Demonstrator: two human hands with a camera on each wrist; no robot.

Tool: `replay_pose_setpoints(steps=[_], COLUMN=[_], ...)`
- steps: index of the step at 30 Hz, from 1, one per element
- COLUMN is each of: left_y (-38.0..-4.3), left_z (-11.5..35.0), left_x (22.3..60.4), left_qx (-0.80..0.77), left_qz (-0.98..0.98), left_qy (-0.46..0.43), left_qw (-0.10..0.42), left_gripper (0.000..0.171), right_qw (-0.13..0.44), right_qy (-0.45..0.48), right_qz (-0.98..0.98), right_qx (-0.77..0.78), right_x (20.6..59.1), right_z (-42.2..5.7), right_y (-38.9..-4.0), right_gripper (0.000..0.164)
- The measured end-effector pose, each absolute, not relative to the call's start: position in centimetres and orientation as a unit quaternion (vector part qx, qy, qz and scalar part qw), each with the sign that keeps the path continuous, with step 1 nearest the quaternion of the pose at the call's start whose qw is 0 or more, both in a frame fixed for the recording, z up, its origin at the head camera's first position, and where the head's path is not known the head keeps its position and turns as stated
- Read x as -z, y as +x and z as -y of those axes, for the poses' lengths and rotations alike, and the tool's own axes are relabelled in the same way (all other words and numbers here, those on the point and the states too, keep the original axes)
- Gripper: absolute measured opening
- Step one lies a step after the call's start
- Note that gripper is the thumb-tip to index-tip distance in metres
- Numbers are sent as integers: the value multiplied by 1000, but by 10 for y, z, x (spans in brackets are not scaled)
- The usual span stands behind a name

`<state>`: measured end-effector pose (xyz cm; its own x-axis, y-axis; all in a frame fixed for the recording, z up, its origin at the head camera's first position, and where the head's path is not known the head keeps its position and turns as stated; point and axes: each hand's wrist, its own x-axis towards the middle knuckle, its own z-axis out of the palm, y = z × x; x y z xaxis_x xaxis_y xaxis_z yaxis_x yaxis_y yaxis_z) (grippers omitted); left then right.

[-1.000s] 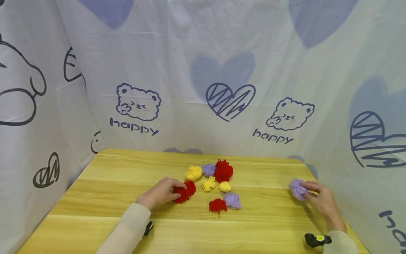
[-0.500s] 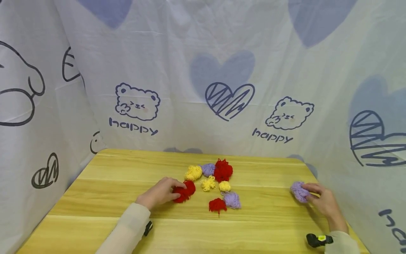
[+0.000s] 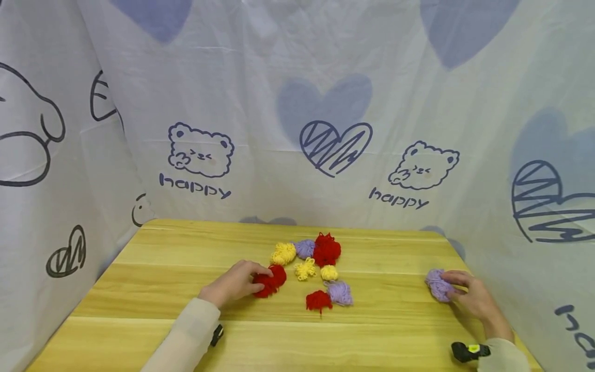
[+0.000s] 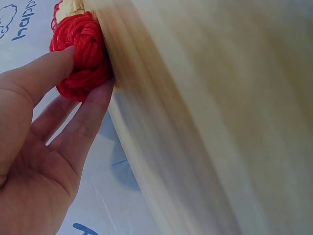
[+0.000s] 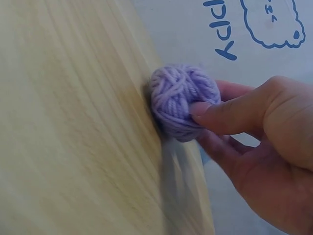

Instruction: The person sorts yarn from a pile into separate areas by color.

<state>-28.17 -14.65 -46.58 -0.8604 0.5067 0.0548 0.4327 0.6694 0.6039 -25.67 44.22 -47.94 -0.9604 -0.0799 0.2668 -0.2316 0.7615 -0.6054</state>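
Observation:
My left hand (image 3: 234, 283) grips a red yarn ball (image 3: 270, 281) left of the table's middle. In the left wrist view, the thumb lies on one side of this red yarn ball (image 4: 80, 54) and fingers on the other, low at the wooden top. Far to the right, my right hand (image 3: 479, 299) pinches a lilac yarn ball (image 3: 439, 285) between thumb and fingers. The right wrist view has that lilac yarn ball (image 5: 183, 100) at the table surface, with the thumb across its near side; whether it bears on the wood I cannot tell.
Mid-table, yellow (image 3: 283, 253), purple (image 3: 305, 249) and large red (image 3: 327, 250) yarn balls form a back row. Two small yellow ones (image 3: 305, 269) lie before them, then a red (image 3: 318, 300) beside a lilac (image 3: 340, 293). Printed cloth (image 3: 260, 181) hangs behind the wooden table (image 3: 186, 248).
The right hand has moved slightly nearer and lower with the lilac yarn ball. The left hand stays in place on the red yarn ball.

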Motion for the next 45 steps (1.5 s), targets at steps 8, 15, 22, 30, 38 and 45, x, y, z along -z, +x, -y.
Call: replay_pose_setpoints(steps=[8, 15, 22, 30, 38, 45], left_y=[-283, -284, -282, -283, -281, -279], left_z=[144, 146, 152, 162, 176, 187], left_x=[466, 468, 465, 463, 461, 460], left_qx=[-310, -321, -329, -340, -345, -345], left_qz=[-914, -908, -903, -899, -900, -905], left_qy=[255, 263, 276, 275, 265, 247], left_qw=[57, 50, 19, 10, 4, 1], left_gripper=[31, 28, 23, 22, 22, 22], right_qw=[119, 96, 75, 74, 85, 79], right_qy=[125, 103, 93, 94, 91, 89], right_qz=[933, 949, 952, 951, 954, 954], right_qx=[-317, -282, -283, -287, -274, -274], right_x=[480, 479, 475, 473, 473, 473], right_z=[-447, -448, -445, -443, -444, -442], right_y=[-256, -257, -258, -258, -256, -257], right_gripper=[37, 38, 39, 39, 40, 40])
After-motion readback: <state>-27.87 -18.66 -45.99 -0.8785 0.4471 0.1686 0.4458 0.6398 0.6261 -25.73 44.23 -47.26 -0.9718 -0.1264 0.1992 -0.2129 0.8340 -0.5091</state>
